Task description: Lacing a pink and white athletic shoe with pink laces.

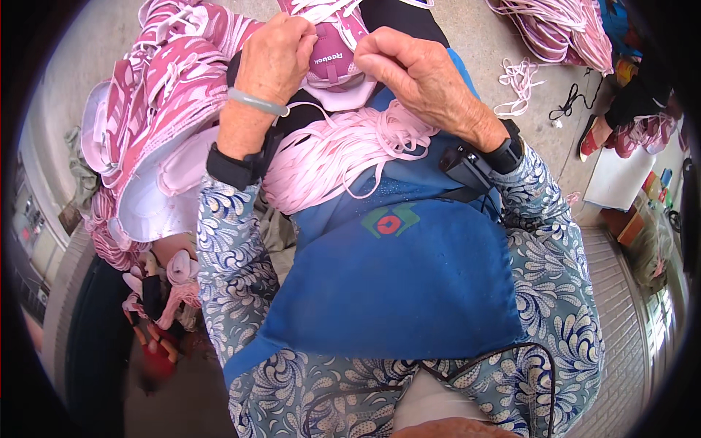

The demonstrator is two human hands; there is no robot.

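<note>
Right now both hands, left hand (pixel 274 58) & right hand (pixel 409 69), pinch shut on the pink shoe upper (pixel 332 44) just above the lap's lace bundle (pixel 343 150); prob. light, floppy, best gripped at the edges.

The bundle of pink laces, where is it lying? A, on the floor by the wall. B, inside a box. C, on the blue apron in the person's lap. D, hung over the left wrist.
C: the bundle of pink laces lies on the blue apron, just below both hands.
</note>
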